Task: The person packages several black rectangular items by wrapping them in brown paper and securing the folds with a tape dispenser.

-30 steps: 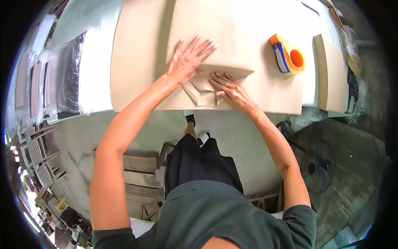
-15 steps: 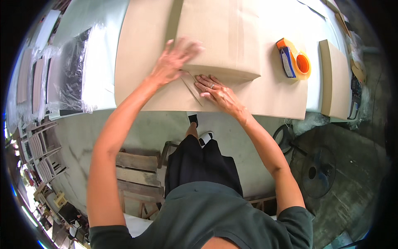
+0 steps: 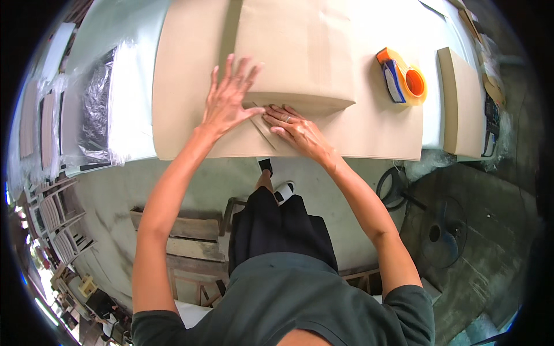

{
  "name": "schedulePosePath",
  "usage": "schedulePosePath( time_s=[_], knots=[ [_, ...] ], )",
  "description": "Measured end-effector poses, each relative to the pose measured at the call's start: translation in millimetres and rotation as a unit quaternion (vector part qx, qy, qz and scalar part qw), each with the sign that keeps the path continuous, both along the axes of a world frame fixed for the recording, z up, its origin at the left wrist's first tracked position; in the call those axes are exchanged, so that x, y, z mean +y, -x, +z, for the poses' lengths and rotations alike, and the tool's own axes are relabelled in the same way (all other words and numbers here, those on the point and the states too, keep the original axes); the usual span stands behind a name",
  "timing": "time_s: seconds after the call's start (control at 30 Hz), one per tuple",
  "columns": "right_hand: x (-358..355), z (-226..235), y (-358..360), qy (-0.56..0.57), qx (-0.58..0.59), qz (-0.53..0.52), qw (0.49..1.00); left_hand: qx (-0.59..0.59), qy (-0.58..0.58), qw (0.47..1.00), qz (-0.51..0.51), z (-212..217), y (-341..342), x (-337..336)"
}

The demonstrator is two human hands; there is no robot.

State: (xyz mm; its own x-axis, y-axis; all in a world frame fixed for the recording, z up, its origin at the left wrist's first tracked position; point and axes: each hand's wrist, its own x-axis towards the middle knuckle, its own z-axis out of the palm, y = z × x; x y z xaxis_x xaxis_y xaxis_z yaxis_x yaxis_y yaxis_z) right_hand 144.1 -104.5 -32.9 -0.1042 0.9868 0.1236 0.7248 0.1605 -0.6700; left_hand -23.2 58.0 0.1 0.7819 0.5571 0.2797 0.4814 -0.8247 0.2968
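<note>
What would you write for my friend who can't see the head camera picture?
A person's right hand lies flat on folded cardboard at the near side of a tan cardboard box, while their left hand spreads its fingers near the box's left corner. An orange tape dispenser sits to the right, with a fan below.

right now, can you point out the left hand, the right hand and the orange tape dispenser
left hand [image 3: 226, 108]: head view, back of the hand
right hand [image 3: 298, 130]: head view, back of the hand
orange tape dispenser [image 3: 395, 82]: head view, blue-and-white side
</note>
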Motion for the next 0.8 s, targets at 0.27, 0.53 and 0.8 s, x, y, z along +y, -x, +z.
schedulePosePath(
  time_s=[0.27,0.53,0.8],
  knots=[
    [-30.7,10.9,-86.4,0.044,-0.097,0.085,0.991,0.089,-0.103,0.99,-0.041,-5.4,-13.8,3.1],
    [-54.3,21.4,-106.6,0.002,-0.234,0.065,0.97,0.111,-0.101,0.989,-0.012,1.3,-18.8,-5.2],
    [-39.9,34.5,-104.2,-0.171,-0.447,0.222,0.85,0.108,-0.094,0.99,-0.013,0.9,-18.7,-4.6]
  ],
)
